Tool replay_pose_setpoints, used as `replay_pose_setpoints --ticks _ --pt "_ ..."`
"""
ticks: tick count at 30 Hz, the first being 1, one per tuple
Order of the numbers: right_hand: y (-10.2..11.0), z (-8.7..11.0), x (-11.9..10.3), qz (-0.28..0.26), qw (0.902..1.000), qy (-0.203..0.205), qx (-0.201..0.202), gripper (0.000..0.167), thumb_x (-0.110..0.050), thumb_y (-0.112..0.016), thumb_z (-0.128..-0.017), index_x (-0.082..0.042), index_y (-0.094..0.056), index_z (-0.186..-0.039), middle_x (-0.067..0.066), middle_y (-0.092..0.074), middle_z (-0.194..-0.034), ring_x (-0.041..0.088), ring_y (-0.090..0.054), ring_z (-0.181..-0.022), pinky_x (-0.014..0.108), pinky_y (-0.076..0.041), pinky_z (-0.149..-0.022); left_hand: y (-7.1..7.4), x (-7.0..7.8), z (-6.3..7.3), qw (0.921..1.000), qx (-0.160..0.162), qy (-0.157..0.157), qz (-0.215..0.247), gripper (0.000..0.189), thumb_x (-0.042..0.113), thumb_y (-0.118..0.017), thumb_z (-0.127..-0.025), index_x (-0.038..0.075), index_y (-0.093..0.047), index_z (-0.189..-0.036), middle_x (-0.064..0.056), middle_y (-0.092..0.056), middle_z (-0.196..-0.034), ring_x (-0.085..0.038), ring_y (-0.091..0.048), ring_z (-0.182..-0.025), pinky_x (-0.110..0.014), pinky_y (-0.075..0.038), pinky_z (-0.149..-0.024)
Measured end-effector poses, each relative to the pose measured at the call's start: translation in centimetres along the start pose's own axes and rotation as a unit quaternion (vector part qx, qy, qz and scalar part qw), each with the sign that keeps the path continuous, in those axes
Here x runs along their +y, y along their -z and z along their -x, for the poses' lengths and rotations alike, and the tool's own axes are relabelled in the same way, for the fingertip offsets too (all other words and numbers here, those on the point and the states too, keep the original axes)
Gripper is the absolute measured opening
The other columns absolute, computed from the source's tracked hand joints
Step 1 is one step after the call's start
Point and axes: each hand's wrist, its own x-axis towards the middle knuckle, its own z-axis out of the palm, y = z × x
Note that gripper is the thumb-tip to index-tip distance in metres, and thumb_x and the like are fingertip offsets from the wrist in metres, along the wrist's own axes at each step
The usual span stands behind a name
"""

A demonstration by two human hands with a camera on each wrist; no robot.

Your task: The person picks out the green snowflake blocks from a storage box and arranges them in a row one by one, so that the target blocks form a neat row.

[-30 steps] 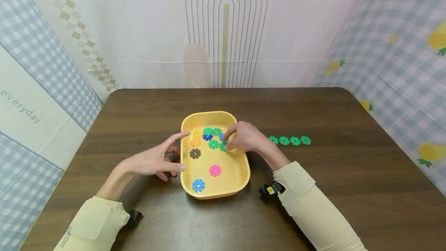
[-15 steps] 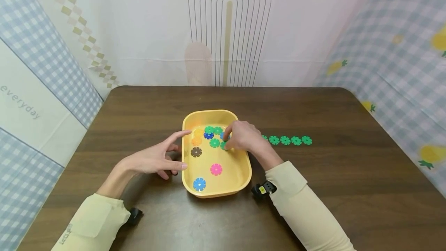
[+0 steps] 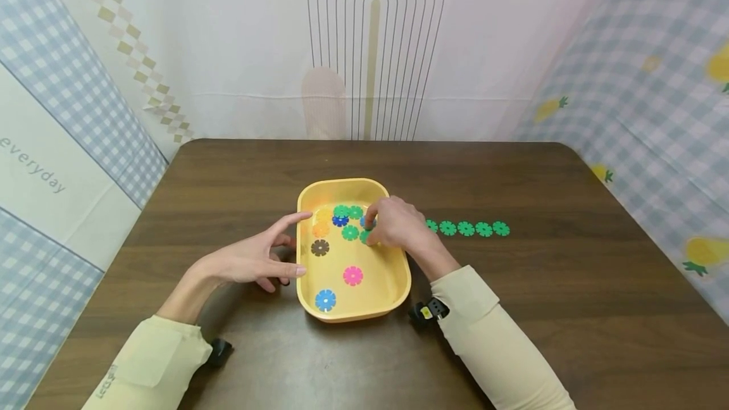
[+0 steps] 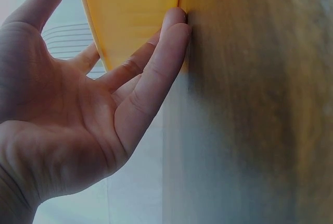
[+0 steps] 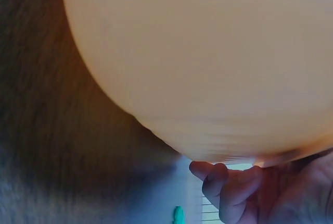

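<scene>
My left fingers point(image 3: 286, 224) are spread wide at the side of the yellow tray point(image 3: 380, 280), forefinger over the rim, thumb tip on the rim nearer me, the others bent loosely along the outer wall. My right fingers point(image 3: 373, 211) reach in over the opposite rim, forefinger and thumb bent downward with a small gap. A green disc point(image 3: 364, 237) lies at that thumb and a light blue disc point(image 3: 363, 221) is partly covered by that forefinger; I cannot tell whether I have hold of either.

Just left of my right fingertips lie another green disc point(image 3: 350, 233), a dark blue disc point(image 3: 340, 221) and, slightly farther away, a pair of green discs point(image 3: 355, 212). Near my left forefinger are an orange disc point(image 3: 321, 229) and, below it, a brown disc point(image 3: 320, 247). Nearer me than both sets of fingers sit a pink disc point(image 3: 353, 276) and a blue disc point(image 3: 325, 300). Right of my right fingers, a row of green discs point(image 3: 466, 228) lies on the bench point(image 3: 569, 283).
</scene>
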Motion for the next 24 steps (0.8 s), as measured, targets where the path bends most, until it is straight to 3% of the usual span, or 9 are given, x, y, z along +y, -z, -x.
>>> replay_pose_setpoints --ticks 12,17,24 --pt "0.32 0.19 0.09 0.007 0.9998 0.011 -0.015 0.02 -0.024 -0.092 -0.08 -0.022 -0.08 -0.096 0.007 -0.064 -0.118 0.025 -0.058 -0.101 0.037 -0.05 -0.072 -0.01 0.13 0.02 1.0 -0.001 -0.002 0.002 0.101 0.035 -0.08 -0.096 0.042 -0.008 -0.166 -0.027 -0.037 -0.155 -0.029 -0.071 -0.089 -0.046 -0.063 -0.076" --pt "0.51 0.28 0.07 0.007 0.9996 0.016 -0.022 0.018 -0.021 -0.092 -0.079 -0.019 -0.076 -0.088 0.008 -0.059 -0.116 0.023 -0.054 -0.106 0.037 -0.049 -0.071 -0.06 0.18 0.09 1.0 -0.001 -0.008 0.0 0.101 0.035 -0.08 -0.096 0.041 -0.008 -0.166 -0.027 -0.04 -0.151 -0.029 -0.07 -0.088 -0.046 -0.063 -0.076" --pt "0.72 0.23 0.22 0.015 0.9991 0.024 -0.031 0.021 -0.019 -0.091 -0.08 -0.018 -0.07 -0.083 0.006 -0.058 -0.108 0.021 -0.054 -0.1 0.036 -0.049 -0.068 -0.25 0.08 0.22 0.9998 -0.004 -0.017 0.001 0.1 0.034 -0.079 -0.096 0.04 -0.009 -0.166 -0.025 -0.043 -0.147 -0.029 -0.07 -0.088 -0.046 -0.063 -0.075"
